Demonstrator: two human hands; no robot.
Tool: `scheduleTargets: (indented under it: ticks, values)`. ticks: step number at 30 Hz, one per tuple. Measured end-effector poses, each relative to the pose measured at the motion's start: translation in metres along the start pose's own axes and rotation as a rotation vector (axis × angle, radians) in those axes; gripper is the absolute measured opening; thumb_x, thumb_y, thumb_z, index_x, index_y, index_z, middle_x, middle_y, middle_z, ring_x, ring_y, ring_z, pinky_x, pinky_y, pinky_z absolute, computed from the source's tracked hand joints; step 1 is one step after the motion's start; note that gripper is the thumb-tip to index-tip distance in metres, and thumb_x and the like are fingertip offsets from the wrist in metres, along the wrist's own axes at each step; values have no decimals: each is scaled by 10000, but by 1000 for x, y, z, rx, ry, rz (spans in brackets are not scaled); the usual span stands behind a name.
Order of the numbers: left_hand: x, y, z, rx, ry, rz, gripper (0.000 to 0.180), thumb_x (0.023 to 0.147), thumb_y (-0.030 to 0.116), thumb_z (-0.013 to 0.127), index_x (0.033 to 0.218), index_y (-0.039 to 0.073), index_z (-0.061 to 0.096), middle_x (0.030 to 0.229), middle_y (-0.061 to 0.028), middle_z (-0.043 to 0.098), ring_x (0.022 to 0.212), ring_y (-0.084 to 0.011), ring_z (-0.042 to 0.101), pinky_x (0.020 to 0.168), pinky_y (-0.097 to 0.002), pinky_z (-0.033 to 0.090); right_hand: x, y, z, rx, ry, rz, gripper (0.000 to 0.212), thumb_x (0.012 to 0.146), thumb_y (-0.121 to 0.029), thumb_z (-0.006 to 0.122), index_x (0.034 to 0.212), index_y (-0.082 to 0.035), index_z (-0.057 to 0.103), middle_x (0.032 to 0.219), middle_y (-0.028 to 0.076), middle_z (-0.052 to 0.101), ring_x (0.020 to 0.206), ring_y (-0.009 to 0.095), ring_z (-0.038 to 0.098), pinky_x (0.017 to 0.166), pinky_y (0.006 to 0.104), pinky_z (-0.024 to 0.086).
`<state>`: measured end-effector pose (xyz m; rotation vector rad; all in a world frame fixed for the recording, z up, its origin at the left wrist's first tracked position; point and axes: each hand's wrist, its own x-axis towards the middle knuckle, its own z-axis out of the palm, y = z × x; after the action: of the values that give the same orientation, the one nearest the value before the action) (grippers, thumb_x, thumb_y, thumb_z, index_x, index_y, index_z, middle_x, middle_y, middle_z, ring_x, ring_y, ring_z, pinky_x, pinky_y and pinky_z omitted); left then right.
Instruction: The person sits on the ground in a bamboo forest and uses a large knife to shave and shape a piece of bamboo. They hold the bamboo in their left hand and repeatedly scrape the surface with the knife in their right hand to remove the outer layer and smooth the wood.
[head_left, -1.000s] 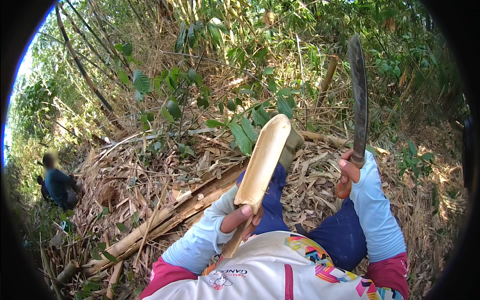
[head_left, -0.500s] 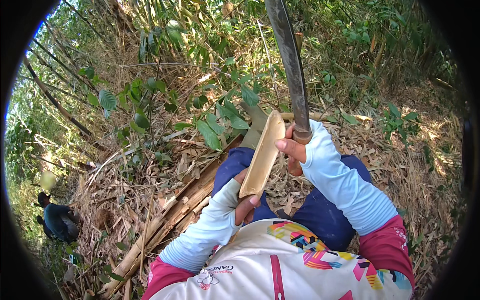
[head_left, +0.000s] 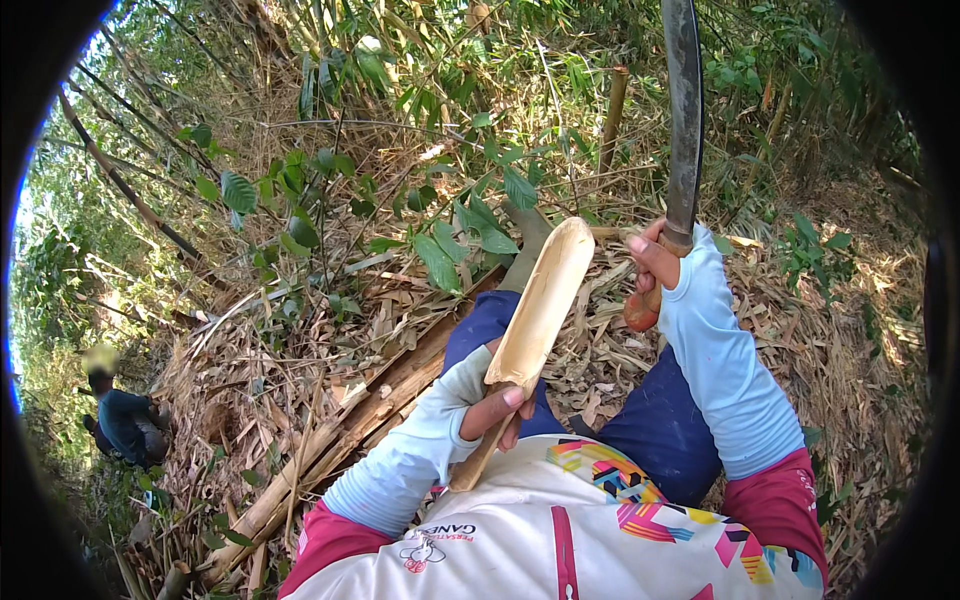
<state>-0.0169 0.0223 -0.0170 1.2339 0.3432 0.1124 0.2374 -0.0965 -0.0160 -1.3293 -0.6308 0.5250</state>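
Observation:
A scoop-like piece of split bamboo (head_left: pixel 545 300), pale and hollow inside, slants across my lap with its rounded end pointing up and away. My left hand (head_left: pixel 497 408) is closed around its narrower handle part, thumb on top; the tail end comes out below the hand. To the right, my right hand (head_left: pixel 655 262) grips the wooden handle of a machete (head_left: pixel 684 130). Its long dark blade stands upright, slightly curved, with the tip cut off by the top of the picture. Blade and bamboo are apart.
Split logs (head_left: pixel 330 445) lie on dry leaves at my left. Leafy plants (head_left: pixel 440 250) grow just ahead, and a cut stump (head_left: pixel 613 118) stands behind them. At the far left a person (head_left: pixel 124 420) in a dark top sits low. Bamboo thicket surrounds the spot.
My right hand has moved right with the machete, away from the bamboo piece. The bamboo has shifted slightly to the right, and more of its handle end shows below my left hand.

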Motion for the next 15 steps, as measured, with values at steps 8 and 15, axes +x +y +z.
scheduleTargets:
  ticks: [8,15]
  values:
    - [-3,3,-7,-27,54,68,611,864,267,680,1356,44,394,872,-107,589,612,-163,613,543,-279,517,-20,-7,5,-251,-22,29,239,827,-173,743,866,-37,550,602,15,557,493,98,536,457,249,438]
    - [-4,11,-13,9,144,166,633,833,265,687,1338,29,389,938,-128,585,670,-187,631,567,-312,538,-34,-4,7,-517,-82,-86,258,793,-198,783,858,-48,582,685,-24,544,634,68,488,601,248,419]
